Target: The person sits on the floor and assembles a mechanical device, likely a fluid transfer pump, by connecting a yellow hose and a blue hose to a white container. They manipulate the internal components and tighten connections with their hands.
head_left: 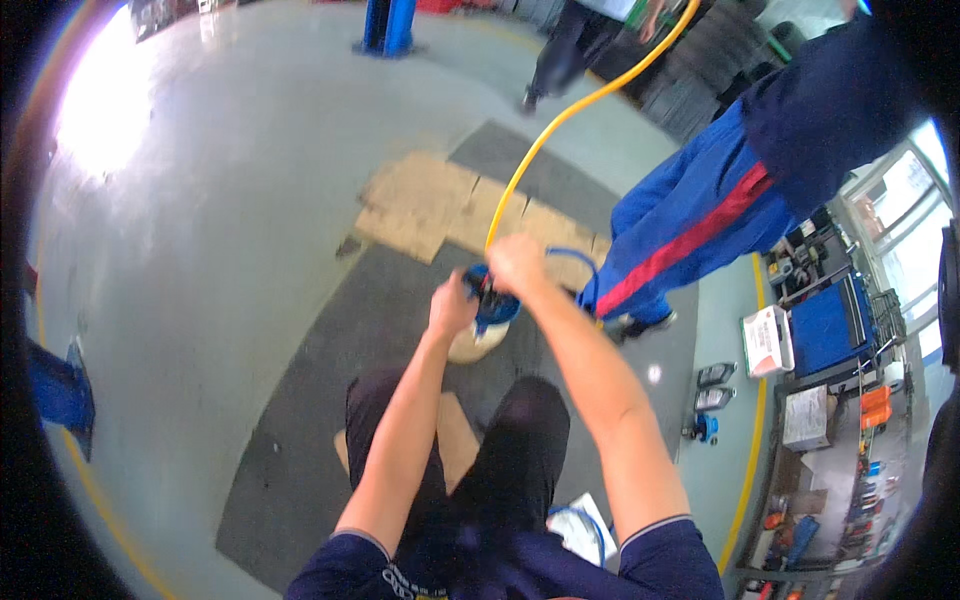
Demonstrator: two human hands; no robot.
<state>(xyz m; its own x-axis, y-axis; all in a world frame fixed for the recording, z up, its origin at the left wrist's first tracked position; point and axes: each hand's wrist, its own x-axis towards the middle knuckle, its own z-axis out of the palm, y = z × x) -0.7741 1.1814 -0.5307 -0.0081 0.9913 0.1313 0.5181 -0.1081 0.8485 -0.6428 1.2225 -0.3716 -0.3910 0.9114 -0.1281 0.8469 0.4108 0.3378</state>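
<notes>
Between my knees stands a pale container (478, 346) with a blue top (497, 309), seen from above. My left hand (453, 306) is closed around the left side of the blue top. On its far right edge, my right hand (517, 263) is closed at the end of a yellow hose (541, 137). That hose runs up and away to the upper right. A thin blue hose (580, 254) curves off to the right beside my right hand. The fitting where hose and top meet is hidden by my fingers.
A person in blue trousers with a red stripe (690, 232) stands close on the right; another person (568, 55) is farther back. Cardboard sheets (418, 205) lie on the dark mat (310, 400). Dark bottles (715, 375) and shelves with tools line the right. Blue posts (387, 28) stand left and behind.
</notes>
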